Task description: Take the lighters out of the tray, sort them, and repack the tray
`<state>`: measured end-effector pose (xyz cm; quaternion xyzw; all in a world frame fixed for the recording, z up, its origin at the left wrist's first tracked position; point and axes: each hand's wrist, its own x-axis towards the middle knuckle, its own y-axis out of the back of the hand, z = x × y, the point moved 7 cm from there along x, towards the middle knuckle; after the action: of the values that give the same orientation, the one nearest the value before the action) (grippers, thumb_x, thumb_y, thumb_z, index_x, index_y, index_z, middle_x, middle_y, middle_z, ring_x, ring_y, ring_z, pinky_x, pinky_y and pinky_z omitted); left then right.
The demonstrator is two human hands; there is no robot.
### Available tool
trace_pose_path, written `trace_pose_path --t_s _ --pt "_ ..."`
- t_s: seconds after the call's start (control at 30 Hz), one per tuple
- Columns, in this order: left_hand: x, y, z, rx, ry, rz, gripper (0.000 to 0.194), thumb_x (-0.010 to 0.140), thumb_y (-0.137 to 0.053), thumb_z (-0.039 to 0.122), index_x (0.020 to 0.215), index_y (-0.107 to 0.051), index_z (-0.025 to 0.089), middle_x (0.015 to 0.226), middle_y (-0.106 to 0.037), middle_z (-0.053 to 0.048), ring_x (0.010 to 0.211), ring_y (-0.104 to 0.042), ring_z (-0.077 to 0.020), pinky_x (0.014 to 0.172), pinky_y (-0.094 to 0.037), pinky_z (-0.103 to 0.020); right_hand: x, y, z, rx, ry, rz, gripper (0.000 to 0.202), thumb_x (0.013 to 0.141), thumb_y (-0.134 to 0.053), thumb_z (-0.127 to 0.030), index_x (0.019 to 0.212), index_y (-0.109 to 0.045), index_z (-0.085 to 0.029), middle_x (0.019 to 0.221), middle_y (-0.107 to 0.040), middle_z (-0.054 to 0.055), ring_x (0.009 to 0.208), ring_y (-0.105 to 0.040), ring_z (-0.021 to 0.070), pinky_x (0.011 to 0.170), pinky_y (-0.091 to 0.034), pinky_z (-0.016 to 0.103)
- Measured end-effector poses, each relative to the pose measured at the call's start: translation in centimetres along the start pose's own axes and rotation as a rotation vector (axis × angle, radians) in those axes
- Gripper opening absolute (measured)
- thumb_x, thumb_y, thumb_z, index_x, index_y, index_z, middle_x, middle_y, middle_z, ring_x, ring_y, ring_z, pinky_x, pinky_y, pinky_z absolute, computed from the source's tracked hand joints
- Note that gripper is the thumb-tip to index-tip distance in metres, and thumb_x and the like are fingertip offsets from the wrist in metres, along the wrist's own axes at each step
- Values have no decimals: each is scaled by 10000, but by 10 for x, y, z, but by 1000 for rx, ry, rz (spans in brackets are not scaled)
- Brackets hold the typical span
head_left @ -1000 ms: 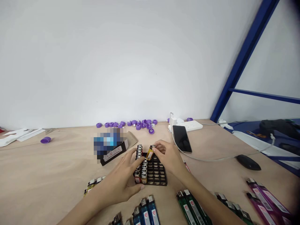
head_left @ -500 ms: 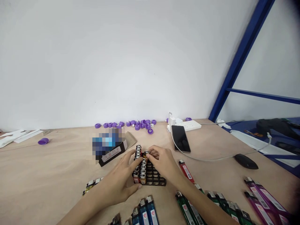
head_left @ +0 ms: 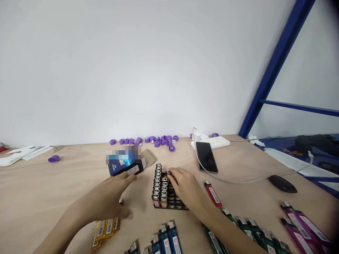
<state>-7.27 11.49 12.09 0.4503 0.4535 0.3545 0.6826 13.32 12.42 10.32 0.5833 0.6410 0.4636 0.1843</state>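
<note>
Lighters everywhere, I count several colour groups on the tabletop [head_left: 71, 190]. Black rack [head_left: 172, 208] sits mid-tabletop, in front of the person. Far-left column of it is lined with upright lighters [head_left: 157, 187], metal tops up, front one red. Next column holds a shorter line [head_left: 164, 192], front one orange. Slots to the right of these show bare grid, partly hidden by the hand.

Right hand [head_left: 184, 183] is over the rack's right side, fingers bent and bunched at the top of one lighter [head_left: 167, 173] at the far end of the second column. That lighter is in line with its column; its lower part is hidden. From here I can't tell whether the fingers pinch it or only press on it.

Left hand [head_left: 106, 197] is apart from the rack, over the tabletop on its left, fingers stretched forward and thumb spread away, nothing visible in the grasp. Fingertips come up to the near edge of the blue and black box [head_left: 120, 168]; contact unclear. Yellow lighters [head_left: 108, 228] lie under and just beside that hand.

Blue lighters [head_left: 169, 240] lie nearer the person than the rack. Green ones [head_left: 265, 238] are to the right, some behind the right forearm; one red lighter [head_left: 213, 194] beyond them, purple ones [head_left: 302, 225] far right, near the mouse [head_left: 283, 184]. Phone [head_left: 206, 157] lies in front of the power strip [head_left: 215, 142]. Purple caps [head_left: 157, 141] are strewn near the wall.
</note>
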Motion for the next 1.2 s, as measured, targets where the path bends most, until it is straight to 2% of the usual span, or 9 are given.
trace_pose_path --t_s 0.1,0.2,0.3,0.4,0.53,0.63,0.73,0.97,1.2 --pt "-8 -6 -9 129 117 -157 772 524 -830 257 1254 -597 168 1291 -623 -165 1133 -595 -414 914 -488 -503 -2 -6 -3 -42 27 -34 288 958 -437 -79 1122 -661 -155 1023 -722 137 953 -672 245 842 -501 342" --pt "-9 -9 -10 223 125 -177 583 520 -808 202 1080 -648 171 1130 -689 -151 1040 -631 -390 846 -489 -466 -3 -12 -7 -46 79 -87 404 912 -428 -19 1225 -629 -176 1013 -730 108 925 -680 224 817 -509 313" --pt "-7 -9 -15 251 149 -156 537 539 -758 157 1062 -639 176 1157 -678 -165 1061 -625 -390 833 -477 -453 -4 -9 -11 -37 106 -109 454 886 -421 -9 1271 -607 -163 1019 -727 110 916 -684 228 801 -515 314" --pt "-4 -14 -21 273 163 -165 520 508 -760 155 1015 -647 189 1137 -692 -163 1035 -639 -401 812 -481 -450 -3 6 -14 -28 91 -70 416 920 -409 -73 1285 -587 -163 1073 -716 126 971 -673 245 837 -511 351" --pt "1 -25 -21 271 154 -192 459 453 -816 250 878 -646 207 1015 -728 -144 956 -661 -416 765 -491 -438 -3 42 -21 24 66 42 346 916 -452 -172 1220 -618 -176 1054 -725 119 950 -673 268 830 -522 412" --pt "6 -29 -23 246 149 -181 471 438 -841 298 845 -620 215 1001 -730 -140 940 -657 -422 752 -484 -437 -5 71 -29 69 118 158 309 906 -467 -221 1158 -645 -195 984 -741 97 891 -691 252 808 -533 404" --pt "10 -31 -30 196 147 -182 498 423 -850 339 833 -587 237 985 -725 -108 927 -653 -405 719 -476 -408 -8 89 -33 76 155 233 283 906 -475 -253 1129 -646 -218 935 -742 70 852 -698 230 776 -537 375" --pt "21 -34 -34 0 53 -262 534 435 -858 397 829 -537 232 940 -699 -48 850 -653 -334 606 -415 -305 -9 98 -32 49 177 227 253 913 -492 -261 1122 -632 -227 910 -739 52 814 -694 210 738 -537 351" --pt "32 -40 -29 -121 -94 -211 556 499 -817 483 878 -499 229 841 -634 0 788 -590 -274 558 -328 -267 -11 101 -29 31 186 211 285 923 -511 -277 1185 -614 -235 934 -736 48 846 -697 217 774 -539 366"
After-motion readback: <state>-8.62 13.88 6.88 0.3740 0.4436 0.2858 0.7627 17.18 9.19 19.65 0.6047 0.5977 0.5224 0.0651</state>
